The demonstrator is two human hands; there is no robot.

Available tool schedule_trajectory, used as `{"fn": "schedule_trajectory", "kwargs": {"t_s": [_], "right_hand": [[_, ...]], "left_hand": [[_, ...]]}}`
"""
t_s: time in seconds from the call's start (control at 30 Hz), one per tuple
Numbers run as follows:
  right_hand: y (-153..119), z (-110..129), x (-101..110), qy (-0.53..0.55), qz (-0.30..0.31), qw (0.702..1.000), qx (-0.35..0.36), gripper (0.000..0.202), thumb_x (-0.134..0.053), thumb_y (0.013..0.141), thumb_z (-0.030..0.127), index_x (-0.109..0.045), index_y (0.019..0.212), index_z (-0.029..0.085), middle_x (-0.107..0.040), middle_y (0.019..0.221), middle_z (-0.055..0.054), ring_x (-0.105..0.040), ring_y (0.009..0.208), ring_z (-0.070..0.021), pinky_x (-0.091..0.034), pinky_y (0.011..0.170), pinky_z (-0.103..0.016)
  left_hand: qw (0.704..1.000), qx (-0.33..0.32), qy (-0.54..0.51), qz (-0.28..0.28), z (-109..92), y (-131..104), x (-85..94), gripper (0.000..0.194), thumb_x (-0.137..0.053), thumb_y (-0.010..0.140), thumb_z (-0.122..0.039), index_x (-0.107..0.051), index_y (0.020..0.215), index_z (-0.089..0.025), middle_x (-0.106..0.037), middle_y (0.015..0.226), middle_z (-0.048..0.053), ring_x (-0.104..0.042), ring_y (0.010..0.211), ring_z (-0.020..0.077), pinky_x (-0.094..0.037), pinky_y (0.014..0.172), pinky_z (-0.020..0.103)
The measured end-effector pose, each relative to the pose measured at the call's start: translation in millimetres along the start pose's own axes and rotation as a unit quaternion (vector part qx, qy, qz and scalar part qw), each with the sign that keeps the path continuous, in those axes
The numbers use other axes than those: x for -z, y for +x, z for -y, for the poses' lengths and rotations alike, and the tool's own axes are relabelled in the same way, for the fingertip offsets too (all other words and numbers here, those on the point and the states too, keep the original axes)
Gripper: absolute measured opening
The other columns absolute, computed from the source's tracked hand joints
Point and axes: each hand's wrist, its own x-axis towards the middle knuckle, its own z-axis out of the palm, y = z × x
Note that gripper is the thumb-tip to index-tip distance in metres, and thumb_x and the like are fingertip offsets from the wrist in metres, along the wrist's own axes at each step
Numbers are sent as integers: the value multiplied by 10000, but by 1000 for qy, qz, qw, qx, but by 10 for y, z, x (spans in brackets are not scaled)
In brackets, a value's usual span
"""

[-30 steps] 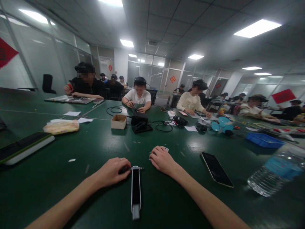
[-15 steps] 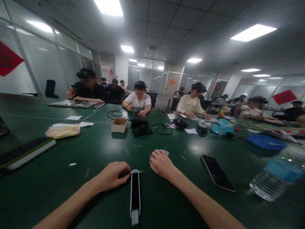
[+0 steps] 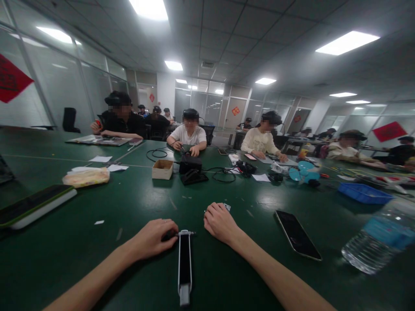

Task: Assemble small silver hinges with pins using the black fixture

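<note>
Little had moved since the earlier frame: left hand (image 3: 160, 236) and right hand (image 3: 219, 222) had kept their places on the bench (image 3: 223, 280).
From the head view, I saw the left hand curled round a dark handle (image 3: 169, 235), its metal shaft (image 3: 186, 233) seemingly across the far end of the white-edged device (image 3: 185, 259), which lay lengthwise between my forearms. The right hand curled palm-down beside a pale piece (image 3: 227, 207); I couldn't tell whether it held anything. I judged that a light, steady grip, shaft level, suited the work.
</note>
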Motion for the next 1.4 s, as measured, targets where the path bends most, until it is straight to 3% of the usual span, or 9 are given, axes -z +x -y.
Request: {"fn": "schedule_trajectory", "kwargs": {"t_s": [0.43, 0.63, 0.97, 1.4], "right_hand": [[-19, -3, 79, 38, 11, 999, -4, 177, -498, 920, 215, -652, 958, 137, -625, 999, -113, -524, 964, -239, -408, 842, -372], [-59, -60, 186, 85, 54, 994, 36, 172, -510, 919, 222, -656, 993, 167, -620, 1024, -88, -510, 1004, -223, -387, 863, -363], [-57, -50, 207, 125, 78, 989, 34, 214, -475, 951, 250, -657, 1031, 171, -619, 1016, -77, -518, 975, -201, -385, 848, -344], [9, 96, 240, 168, 138, 971, -104, 153, -516, 877, 230, -630, 896, 130, -613, 931, -88, -532, 906, -209, -382, 824, -340]], "left_hand": [[1000, -8, 1, 1, 29, 4, -21, 210, -472, 898, -320, -616, 988, -197, -635, 857, 26, -583, 758, 161, -438, 671, 249], [1000, -4, 9, 11, 44, 11, -25, 199, -476, 899, -306, -613, 994, -200, -636, 871, 25, -588, 771, 163, -433, 672, 247], [1000, 1, 2, 15, 22, 12, -20, 194, -479, 896, -298, -621, 983, -198, -642, 885, 28, -595, 787, 169, -437, 684, 255], [1000, 4, 14, 11, 12, 2, -24, 169, -486, 887, -275, -613, 972, -204, -647, 881, 25, -594, 785, 178, -424, 669, 262]]}}
